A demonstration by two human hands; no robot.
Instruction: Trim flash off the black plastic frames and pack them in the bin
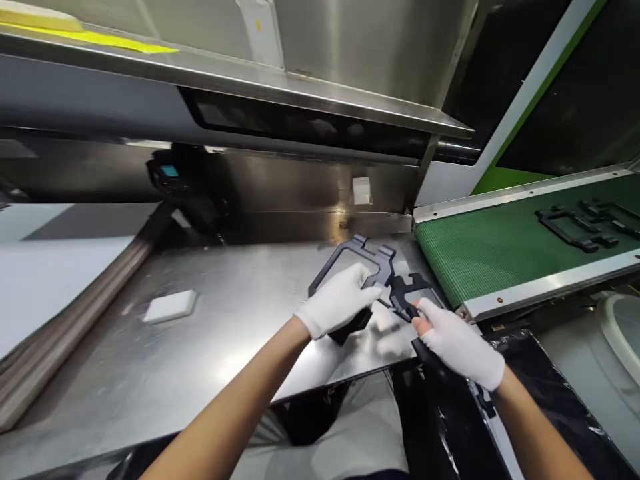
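My left hand (343, 301), in a white glove, is closed around a black plastic frame (356, 248) with two tabs at its top, tilted above the metal table. My right hand (453, 340), gloved in white with bare thumb and fingertip, grips a second black plastic frame (413, 287) at the table's right edge. The two frames are close together; whether they touch is hard to tell. Parts of both are hidden behind my hands.
On the right, a green conveyor belt (475, 257) carries more black frames (570, 227). A white block (170, 307) lies on the metal table (225, 367). A black device with a small screen (170, 171) stands at the back. A metal shelf (300, 87) crosses above. Black plastic sheeting (540, 393) is lower right.
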